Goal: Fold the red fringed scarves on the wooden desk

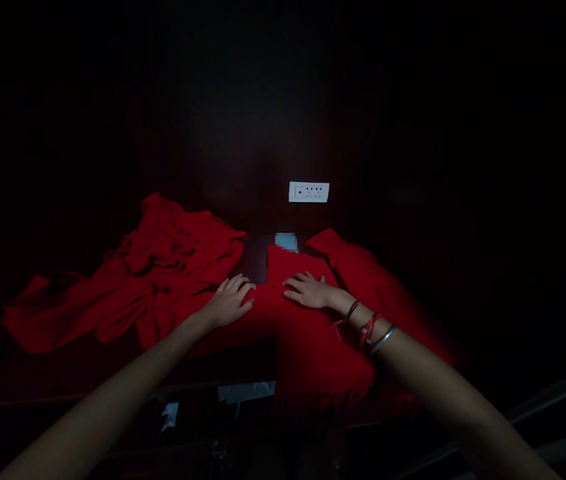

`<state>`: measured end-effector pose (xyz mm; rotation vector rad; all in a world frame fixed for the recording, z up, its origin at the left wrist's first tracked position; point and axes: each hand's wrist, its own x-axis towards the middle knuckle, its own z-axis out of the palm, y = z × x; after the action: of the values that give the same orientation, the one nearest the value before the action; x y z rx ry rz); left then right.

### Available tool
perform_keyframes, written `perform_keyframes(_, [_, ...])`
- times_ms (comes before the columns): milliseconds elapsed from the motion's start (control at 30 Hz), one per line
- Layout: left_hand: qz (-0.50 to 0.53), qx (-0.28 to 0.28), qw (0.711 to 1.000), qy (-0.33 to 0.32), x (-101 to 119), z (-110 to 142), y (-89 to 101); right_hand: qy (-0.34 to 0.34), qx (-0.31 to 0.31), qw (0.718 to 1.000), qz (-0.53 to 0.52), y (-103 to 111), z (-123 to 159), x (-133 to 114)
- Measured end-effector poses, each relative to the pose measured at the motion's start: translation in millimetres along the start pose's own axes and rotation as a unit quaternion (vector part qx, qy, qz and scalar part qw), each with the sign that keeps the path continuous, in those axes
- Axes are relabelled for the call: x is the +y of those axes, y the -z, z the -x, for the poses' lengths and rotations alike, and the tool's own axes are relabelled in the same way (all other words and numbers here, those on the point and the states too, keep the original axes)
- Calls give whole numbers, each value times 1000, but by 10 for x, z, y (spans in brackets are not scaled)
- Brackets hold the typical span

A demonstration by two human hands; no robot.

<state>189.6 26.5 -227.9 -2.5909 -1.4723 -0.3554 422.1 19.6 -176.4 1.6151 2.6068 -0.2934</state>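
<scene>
My left hand [230, 304] rests palm down on red cloth, fingers stretched out, with a ring on one finger. To its right my right hand [307, 291] lies flat on a red fringed scarf [320, 353], its fingers apart. This scarf is spread out toward me, and its fringe reaches the near edge. Left of my hands sits a crumpled heap of red cloth [183, 243], which runs on beneath my left hand. Another length of red cloth [383, 280] lies along the right side, partly behind my right forearm.
A white wall socket [309, 192] is on the dark wall ahead. Below it lies a small pale blue item [286, 241], blurred out. Pale strips [247, 392] show at the near edge of the dark surface. Much of the surroundings is too dark to make out.
</scene>
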Motion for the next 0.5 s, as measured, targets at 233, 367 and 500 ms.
perform_keyframes(233, [-1,-75,997,21,61,40,88,14,0,1000,8,-146,-224,-99])
perform_keyframes(367, [3,-106,994,29,16,107,114,-25,-19,1000,-4,-219,-264,-107])
perform_keyframes(500, [-6,-107,994,39,-26,105,125,-6,10,1000,-4,-185,-211,-108])
